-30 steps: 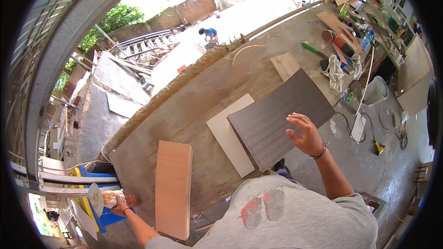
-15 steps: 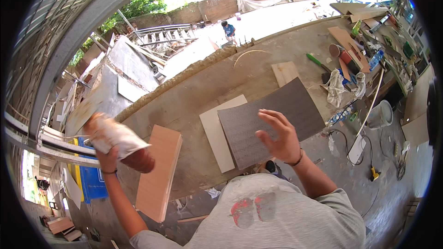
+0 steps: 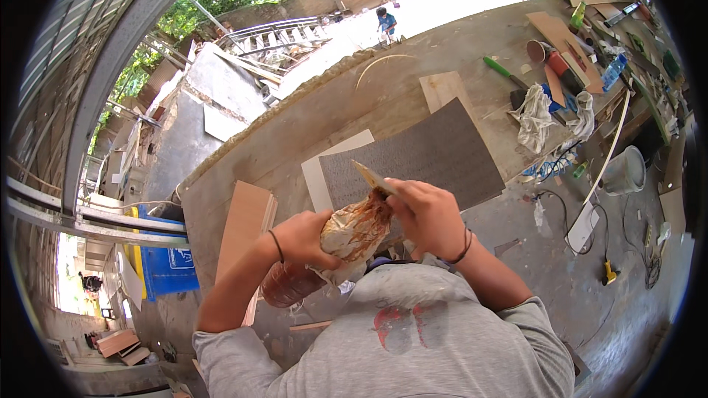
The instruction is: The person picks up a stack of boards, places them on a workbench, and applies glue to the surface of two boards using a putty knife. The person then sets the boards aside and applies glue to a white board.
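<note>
My left hand (image 3: 302, 239) is wrapped round a container (image 3: 358, 227) with a reddish-brown lower body and a pale upper part crusted with orange-brown stains. It is tilted, its dark, messy mouth toward my right hand (image 3: 424, 214). The fingers of that hand are closed at the mouth on a flat, pale, pointed piece (image 3: 370, 177), perhaps a spreader; its other end is hidden. Beyond my hands lies a dark grey sheet (image 3: 442, 144) over a whitish sheet (image 3: 316, 183) on the workbench (image 3: 295, 144).
Left of my hands is a stack of light-brown boards (image 3: 240, 214), beside a blue bin (image 3: 166, 273). Rags (image 3: 532, 114), a green-handled tool (image 3: 498, 68) and offcuts clutter the right. A grey bucket (image 3: 625, 171) and cables are on the floor. Another person (image 3: 386, 22) is outside.
My left hand has brought the container from the far left to in front of my chest and tipped it over. My right hand has moved from above the dark sheet to the container's mouth and closed.
</note>
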The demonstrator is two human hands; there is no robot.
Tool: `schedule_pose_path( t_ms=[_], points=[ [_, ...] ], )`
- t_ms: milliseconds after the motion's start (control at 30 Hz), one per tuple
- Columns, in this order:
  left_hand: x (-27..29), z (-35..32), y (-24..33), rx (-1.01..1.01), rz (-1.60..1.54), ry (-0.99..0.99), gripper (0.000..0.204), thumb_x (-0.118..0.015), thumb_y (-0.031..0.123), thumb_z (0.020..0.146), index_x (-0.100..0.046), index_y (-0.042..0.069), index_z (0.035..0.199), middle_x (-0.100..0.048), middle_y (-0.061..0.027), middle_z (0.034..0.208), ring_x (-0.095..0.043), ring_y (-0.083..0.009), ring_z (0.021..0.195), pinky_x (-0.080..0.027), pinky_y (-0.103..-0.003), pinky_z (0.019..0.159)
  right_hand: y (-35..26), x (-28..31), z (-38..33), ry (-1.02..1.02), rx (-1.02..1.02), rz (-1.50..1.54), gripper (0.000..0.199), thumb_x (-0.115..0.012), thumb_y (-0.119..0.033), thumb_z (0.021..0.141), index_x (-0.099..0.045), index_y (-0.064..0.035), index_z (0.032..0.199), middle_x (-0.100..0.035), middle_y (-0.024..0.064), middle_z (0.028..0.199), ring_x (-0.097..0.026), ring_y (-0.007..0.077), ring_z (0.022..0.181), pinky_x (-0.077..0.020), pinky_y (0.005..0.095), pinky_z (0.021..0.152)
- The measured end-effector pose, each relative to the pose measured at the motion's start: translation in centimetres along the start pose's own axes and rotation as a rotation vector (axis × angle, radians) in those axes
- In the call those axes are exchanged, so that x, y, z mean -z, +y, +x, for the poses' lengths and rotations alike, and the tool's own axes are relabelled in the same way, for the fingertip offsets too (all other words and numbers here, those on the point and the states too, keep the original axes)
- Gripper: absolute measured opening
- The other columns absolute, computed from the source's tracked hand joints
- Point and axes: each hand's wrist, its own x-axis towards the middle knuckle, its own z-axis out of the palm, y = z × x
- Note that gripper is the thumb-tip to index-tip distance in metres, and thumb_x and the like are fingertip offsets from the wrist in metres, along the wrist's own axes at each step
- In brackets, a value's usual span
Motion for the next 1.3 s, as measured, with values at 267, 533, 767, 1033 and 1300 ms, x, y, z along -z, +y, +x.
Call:
schedule_pose_path(
  t_ms=[267, 533, 767, 1033, 1300],
  points=[
    [1.6, 1.1, 3.6, -0.028, 0.036, -0.007, 0.071, -0.080, 0.045, 0.057, -0.056, -0.005, 0.102, -0.066, -0.0247, 0.089, -0.065, -0.0365, 0.086, -0.050, -0.039, 0.077, 5.9, 4.0, -1.8, 0.408, -0.441, 0.043, 0.021, -0.060, -0.015, 0.093, -0.060, 0.0011, 0.107, -0.059, 0.0180, 0.067, -0.052, 0.0131, 0.056, -0.0417, 0.0271, 0.053],
    [3.5, 2.2, 4.4, 0.178, 0.237, -0.107, 0.075, -0.080, 0.047, 0.057, -0.057, -0.006, 0.105, -0.066, -0.0241, 0.094, -0.065, -0.0339, 0.089, -0.051, -0.037, 0.080, 14.7, 13.7, -8.5, 0.872, -0.471, 0.679, 0.028, -0.058, -0.022, 0.096, -0.060, 0.0012, 0.112, -0.065, 0.0039, 0.102, -0.060, 0.0088, 0.091, -0.0467, 0.0240, 0.080],
    [6.2, 4.2, 7.0, 0.365, 0.472, -0.209, 0.079, -0.080, 0.052, 0.054, -0.059, -0.006, 0.103, -0.067, -0.0228, 0.094, -0.066, -0.0333, 0.090, -0.051, -0.036, 0.081, 13.7, 15.0, -13.3, 1.017, -0.540, 0.821, 0.031, -0.061, -0.013, 0.092, -0.053, -0.0008, 0.120, -0.062, 0.0070, 0.112, -0.060, 0.0163, 0.100, -0.0491, 0.0289, 0.083],
    [7.8, 6.3, 9.0, 0.417, 0.685, -0.256, 0.081, -0.076, 0.056, 0.054, -0.062, -0.008, 0.103, -0.067, -0.0225, 0.097, -0.066, -0.0313, 0.088, -0.053, -0.035, 0.077, 14.4, 20.2, -16.6, 1.321, -0.448, 0.618, 0.045, -0.061, -0.004, 0.089, -0.043, -0.0005, 0.130, -0.054, 0.0101, 0.124, -0.056, 0.0216, 0.112, -0.0482, 0.0335, 0.092],
    [8.2, 6.7, 11.2, 0.409, 0.765, -0.240, 0.080, -0.078, 0.054, 0.053, -0.061, -0.008, 0.101, -0.067, -0.0228, 0.095, -0.066, -0.0332, 0.087, -0.053, -0.037, 0.077, 13.8, 21.4, -19.2, 1.375, -0.449, 0.505, 0.043, -0.061, -0.008, 0.090, -0.045, -0.0013, 0.129, -0.054, 0.0105, 0.125, -0.056, 0.0212, 0.112, -0.0486, 0.0328, 0.091]
  ],
)
